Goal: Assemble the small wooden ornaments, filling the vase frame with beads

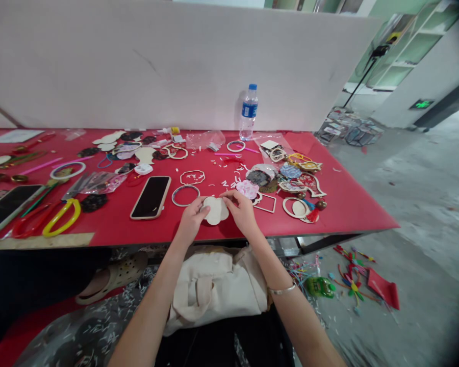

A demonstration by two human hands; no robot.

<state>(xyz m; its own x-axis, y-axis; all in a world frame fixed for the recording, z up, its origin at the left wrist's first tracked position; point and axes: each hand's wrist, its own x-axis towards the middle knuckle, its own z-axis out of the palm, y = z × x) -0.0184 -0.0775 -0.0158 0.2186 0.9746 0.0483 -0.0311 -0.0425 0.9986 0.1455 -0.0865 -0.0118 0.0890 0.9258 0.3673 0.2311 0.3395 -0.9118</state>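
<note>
Both my hands hold a pale flower-shaped wooden piece (215,210) just above the front edge of the red table (344,204). My left hand (193,216) pinches its left side with closed fingers. My right hand (241,209) grips its right side, fingers curled over the top. A thin bracelet sits on my right wrist. Just behind the piece lie a wooden ring (185,195), a scalloped wooden frame (192,177) and a pink patterned disc (248,189). A black phone (151,197) lies to the left of my hands.
Yellow-handled scissors (63,216), a second phone (5,208), pink sticks and many wooden cut-outs cover the table. A water bottle (248,112) stands at the back by the white wall. A cream bag (214,290) rests on my lap. Scraps litter the floor at right.
</note>
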